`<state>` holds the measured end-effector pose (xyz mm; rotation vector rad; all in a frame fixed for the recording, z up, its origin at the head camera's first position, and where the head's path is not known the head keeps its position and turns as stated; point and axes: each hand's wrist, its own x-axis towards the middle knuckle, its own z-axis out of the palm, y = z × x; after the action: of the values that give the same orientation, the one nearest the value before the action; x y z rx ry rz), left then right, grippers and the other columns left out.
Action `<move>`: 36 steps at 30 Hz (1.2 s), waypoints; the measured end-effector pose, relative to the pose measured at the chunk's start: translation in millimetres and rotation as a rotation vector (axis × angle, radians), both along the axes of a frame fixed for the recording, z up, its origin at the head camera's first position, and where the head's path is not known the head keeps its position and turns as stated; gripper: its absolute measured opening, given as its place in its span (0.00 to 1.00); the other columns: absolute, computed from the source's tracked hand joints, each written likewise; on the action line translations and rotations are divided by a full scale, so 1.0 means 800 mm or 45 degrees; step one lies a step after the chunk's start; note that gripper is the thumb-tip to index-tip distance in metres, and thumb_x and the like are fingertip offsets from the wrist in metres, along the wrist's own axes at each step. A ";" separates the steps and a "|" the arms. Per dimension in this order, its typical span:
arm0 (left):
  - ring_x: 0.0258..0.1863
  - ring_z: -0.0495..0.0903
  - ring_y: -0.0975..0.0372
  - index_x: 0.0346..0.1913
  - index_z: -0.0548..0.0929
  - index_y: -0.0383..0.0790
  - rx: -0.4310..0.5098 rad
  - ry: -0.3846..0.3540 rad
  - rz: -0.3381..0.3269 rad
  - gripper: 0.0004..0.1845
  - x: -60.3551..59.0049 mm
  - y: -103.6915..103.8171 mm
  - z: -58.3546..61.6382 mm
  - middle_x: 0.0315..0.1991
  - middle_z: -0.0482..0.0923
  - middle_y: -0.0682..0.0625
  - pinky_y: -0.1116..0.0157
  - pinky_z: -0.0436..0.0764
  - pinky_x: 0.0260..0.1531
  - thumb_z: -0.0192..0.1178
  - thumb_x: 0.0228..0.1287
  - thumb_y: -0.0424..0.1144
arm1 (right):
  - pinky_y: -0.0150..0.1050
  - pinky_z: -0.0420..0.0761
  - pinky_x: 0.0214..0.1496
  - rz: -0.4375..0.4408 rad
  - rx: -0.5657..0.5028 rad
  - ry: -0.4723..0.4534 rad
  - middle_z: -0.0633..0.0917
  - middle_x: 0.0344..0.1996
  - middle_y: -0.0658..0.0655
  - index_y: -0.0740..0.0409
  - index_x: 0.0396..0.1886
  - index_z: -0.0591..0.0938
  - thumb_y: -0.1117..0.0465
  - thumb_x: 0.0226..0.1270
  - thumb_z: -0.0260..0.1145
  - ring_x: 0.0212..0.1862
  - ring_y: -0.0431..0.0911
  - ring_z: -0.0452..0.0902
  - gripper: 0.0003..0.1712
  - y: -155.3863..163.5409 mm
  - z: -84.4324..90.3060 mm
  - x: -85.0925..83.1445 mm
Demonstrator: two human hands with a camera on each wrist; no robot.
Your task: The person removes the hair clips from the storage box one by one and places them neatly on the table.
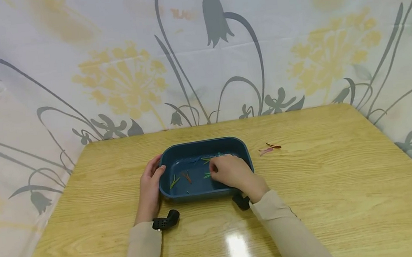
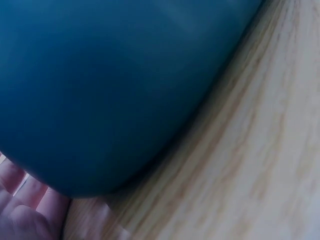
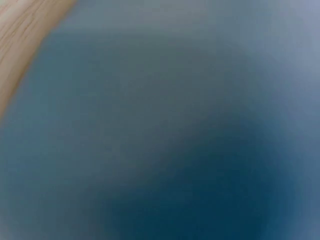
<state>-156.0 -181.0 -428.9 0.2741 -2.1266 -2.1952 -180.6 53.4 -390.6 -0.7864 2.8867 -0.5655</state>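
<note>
A dark blue rectangular basin stands on the wooden table, with several small V-shaped hair clips inside. My left hand grips the basin's left end, thumb at the rim and fingers along the outer wall; some of those fingers show in the left wrist view. Inside the basin's right half, my right hand has thumb and forefinger curled together on a green hair clip. A yellow hair clip and a brown hair clip lie on the left of the basin floor. Blurred basin wall fills most of the right wrist view.
A pink hair clip and a dark red-brown hair clip lie on the table right of the basin. Behind the table hangs a flower-patterned cloth. Each wrist wears a black camera.
</note>
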 end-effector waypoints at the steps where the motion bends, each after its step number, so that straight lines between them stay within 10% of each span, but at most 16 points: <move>1: 0.62 0.64 0.62 0.64 0.67 0.46 -0.003 0.006 0.003 0.21 -0.001 -0.001 -0.003 0.64 0.65 0.52 0.62 0.61 0.63 0.49 0.69 0.40 | 0.34 0.68 0.28 0.001 -0.008 0.001 0.76 0.22 0.44 0.47 0.28 0.78 0.60 0.62 0.58 0.23 0.40 0.68 0.05 0.000 0.002 0.001; 18: 0.63 0.62 0.61 0.66 0.65 0.44 -0.008 -0.036 0.000 0.22 0.014 0.008 0.022 0.65 0.63 0.50 0.62 0.61 0.63 0.47 0.70 0.39 | 0.34 0.68 0.28 0.025 -0.060 -0.054 0.75 0.21 0.43 0.45 0.29 0.76 0.59 0.63 0.55 0.22 0.40 0.68 0.06 0.008 0.028 0.008; 27: 0.62 0.63 0.64 0.64 0.67 0.50 -0.044 -0.003 0.009 0.22 -0.001 -0.002 -0.009 0.64 0.65 0.54 0.62 0.61 0.63 0.49 0.69 0.44 | 0.33 0.68 0.29 0.038 -0.048 -0.033 0.75 0.22 0.43 0.46 0.32 0.78 0.60 0.63 0.56 0.23 0.40 0.68 0.05 0.008 0.031 0.008; 36: 0.63 0.62 0.64 0.65 0.66 0.52 -0.054 0.008 -0.002 0.22 -0.001 -0.002 -0.010 0.65 0.64 0.54 0.61 0.61 0.63 0.49 0.69 0.45 | 0.33 0.70 0.29 0.045 -0.076 -0.026 0.76 0.22 0.42 0.46 0.33 0.80 0.60 0.63 0.57 0.23 0.39 0.69 0.05 0.011 0.040 0.009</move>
<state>-156.6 -182.5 -436.8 0.2627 -2.1680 -2.1455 -173.3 61.8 -358.6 -0.8326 2.8433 -0.6543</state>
